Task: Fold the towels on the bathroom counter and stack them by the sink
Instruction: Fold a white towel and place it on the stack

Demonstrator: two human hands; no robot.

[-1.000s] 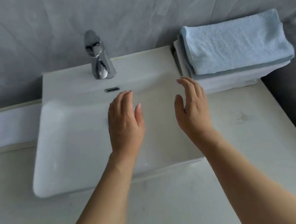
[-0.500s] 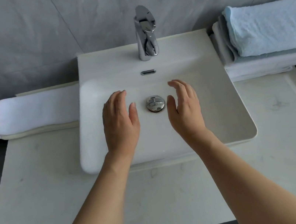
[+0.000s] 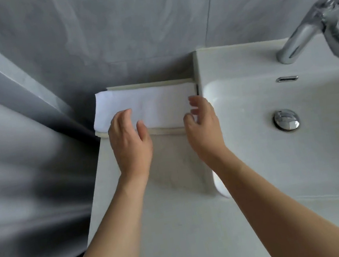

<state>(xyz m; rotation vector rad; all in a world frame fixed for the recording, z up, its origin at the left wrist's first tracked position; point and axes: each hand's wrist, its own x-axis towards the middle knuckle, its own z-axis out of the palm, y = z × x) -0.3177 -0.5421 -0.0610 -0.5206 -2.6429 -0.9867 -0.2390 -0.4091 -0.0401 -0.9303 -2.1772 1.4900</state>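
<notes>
1. Both hands reach for the white towel (image 3: 147,105): the left hand (image 3: 130,143) and right hand (image 3: 204,127) hang loose over its near edge, holding nothing, one near each end, likely to lift it evenly.
2. It lies folded at the back of the counter (image 3: 158,230), just beside the sink (image 3: 257,158).

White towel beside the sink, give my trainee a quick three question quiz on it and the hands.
1. True or false: the white towel lies inside the sink basin.
2. Which hand is nearer the sink: A) left hand B) right hand?
3. Fill in: neither hand's fingers yet ____ the towel.

Key: 1 false; 2 B; 3 grip.
</notes>
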